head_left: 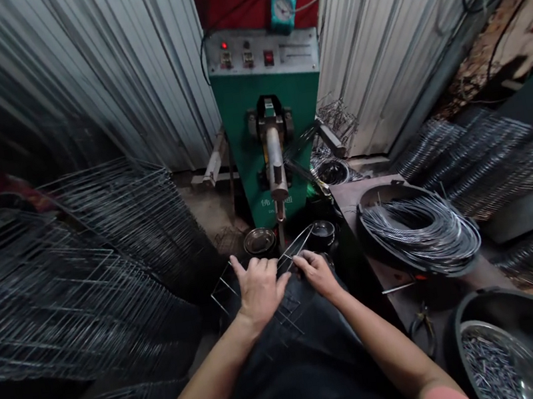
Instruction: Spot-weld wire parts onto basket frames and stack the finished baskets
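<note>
As the head camera looks forward and down over the person's lap, a thin steel wire frame [298, 243] lies across dark jeans [296, 356], its rods reaching past both hands toward the machine ahead. The left hand [260, 289] rests on the frame, its fingers [268, 268] together and curled over the rods. The right hand [318, 275] sits just beside it, its fingers [306, 259] also together and clamped down on the wire, though how hard either hand grips cannot be told.

Straight ahead stands a green spot welder [267, 139], with a grey control panel [261, 52] bearing switches and a red lamp, a round blue gauge [283, 9] above it and a metal electrode holder [275, 164] aimed downward. Two small round tins [259, 241] sit at its foot, just past the hands. On the left, stacked wire racks [124, 229] lean in a tilted pile. On the right, a steel bench [361, 194] carries a coil of wire [421, 232] in a black ring-shaped tub, with what look like pliers [423, 330] near its front edge. Lower right, a steel bowl of short wire pieces [490, 370] sits inside a black tub [516, 308]. More wire racks [473, 160] lie blurred beyond the bench, and corrugated metal sheets [387, 39] line both sides of the machine.
</note>
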{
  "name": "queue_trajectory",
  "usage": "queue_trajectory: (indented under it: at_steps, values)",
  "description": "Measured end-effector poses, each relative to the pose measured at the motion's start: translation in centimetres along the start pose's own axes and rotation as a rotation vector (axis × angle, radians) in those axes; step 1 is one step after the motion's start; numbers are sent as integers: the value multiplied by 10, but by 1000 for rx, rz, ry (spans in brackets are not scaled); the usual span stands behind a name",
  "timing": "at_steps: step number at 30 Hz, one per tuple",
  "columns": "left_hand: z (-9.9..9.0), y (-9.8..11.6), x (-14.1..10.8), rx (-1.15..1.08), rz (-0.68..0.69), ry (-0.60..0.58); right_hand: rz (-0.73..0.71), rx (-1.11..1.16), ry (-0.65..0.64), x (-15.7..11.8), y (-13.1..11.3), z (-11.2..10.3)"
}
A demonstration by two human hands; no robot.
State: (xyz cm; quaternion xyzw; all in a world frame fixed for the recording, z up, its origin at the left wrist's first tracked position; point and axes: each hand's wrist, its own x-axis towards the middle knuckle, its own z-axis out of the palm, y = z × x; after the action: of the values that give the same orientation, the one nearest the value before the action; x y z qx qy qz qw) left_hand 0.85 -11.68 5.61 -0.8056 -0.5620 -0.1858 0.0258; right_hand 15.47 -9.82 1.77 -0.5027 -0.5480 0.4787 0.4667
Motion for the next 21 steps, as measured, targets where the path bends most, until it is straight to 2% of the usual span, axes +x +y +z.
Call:
queue_trajectory:
  at_steps: [7,16,21]
  values:
    - [-2,-6,21,-33,51,19,9,89,10,14,-1,-2]
    - [0,-17,46,-53,38,37,-61,-27,166,33,0,0]
    - [3,-20,52,-62,51,18,-28,9,137,43,0,0]
